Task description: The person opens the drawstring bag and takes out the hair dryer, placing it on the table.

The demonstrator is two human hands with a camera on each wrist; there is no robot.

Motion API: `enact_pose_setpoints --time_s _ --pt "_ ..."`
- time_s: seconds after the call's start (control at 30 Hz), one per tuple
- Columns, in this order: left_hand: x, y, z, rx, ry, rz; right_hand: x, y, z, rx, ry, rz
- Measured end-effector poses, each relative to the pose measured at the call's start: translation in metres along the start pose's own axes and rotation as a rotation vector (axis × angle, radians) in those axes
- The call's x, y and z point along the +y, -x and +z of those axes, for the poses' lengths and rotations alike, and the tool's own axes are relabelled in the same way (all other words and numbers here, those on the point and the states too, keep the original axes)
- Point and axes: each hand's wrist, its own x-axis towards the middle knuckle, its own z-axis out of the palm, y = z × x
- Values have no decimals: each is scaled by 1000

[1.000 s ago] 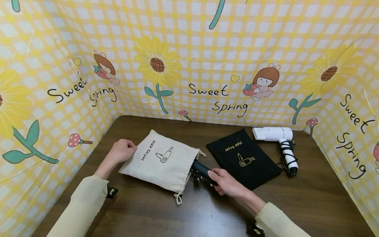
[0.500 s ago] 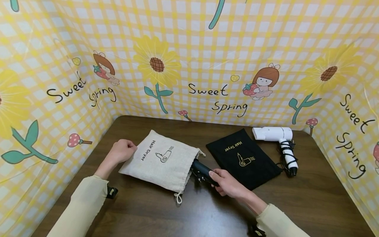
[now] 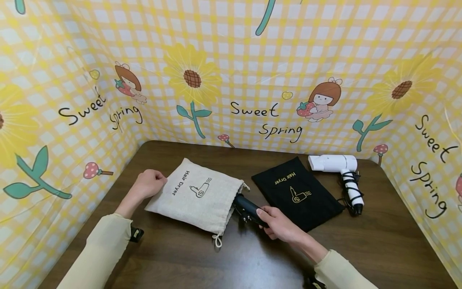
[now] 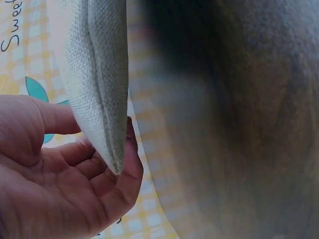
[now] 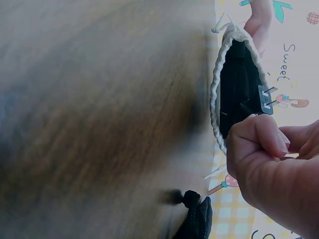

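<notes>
A cream cloth drawstring bag (image 3: 191, 208), printed "Hair Dryer", lies on its side with its mouth to the right. My left hand (image 3: 148, 184) pinches the bag's closed-end edge; in the left wrist view the thumb and fingers take a fabric corner (image 4: 102, 109) between them. From the mouth sticks the handle of a black hair dryer (image 3: 249, 208), the rest of it hidden inside. My right hand (image 3: 278, 225) grips this handle, thumb on top. A two-pin plug (image 5: 266, 99) shows at the bag's opening in the right wrist view.
A flat black drawstring bag (image 3: 292, 184), also marked "Hair Dryer", lies right of the cream one. Behind it a white hair dryer (image 3: 332, 163) with its cord wound round the handle rests on the brown table (image 3: 187, 265). Patterned cloth (image 3: 252, 72) surrounds the table.
The right hand and the black handle have shifted very slightly rightward, away from the bag's mouth. The left hand and the cream bag stay in place.
</notes>
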Motion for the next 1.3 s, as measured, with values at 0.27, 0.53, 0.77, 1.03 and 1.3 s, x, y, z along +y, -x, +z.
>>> enact_pose_setpoints --time_s 0.27,0.53,0.77,1.03,1.3 --pt "-3 -1 1 4 2 -3 1 0 -1 -3 -5 0" --pt "-4 -1 1 14 8 3 1 2 -3 -3 -7 -4" --pt "-4 -1 2 25 0 11 0 6 -3 -1 -11 -2" --pt "-5 0 2 24 8 3 3 6 -6 -8 -10 -16" --pt "-6 0 2 22 13 6 1 9 -6 -4 -24 -11"
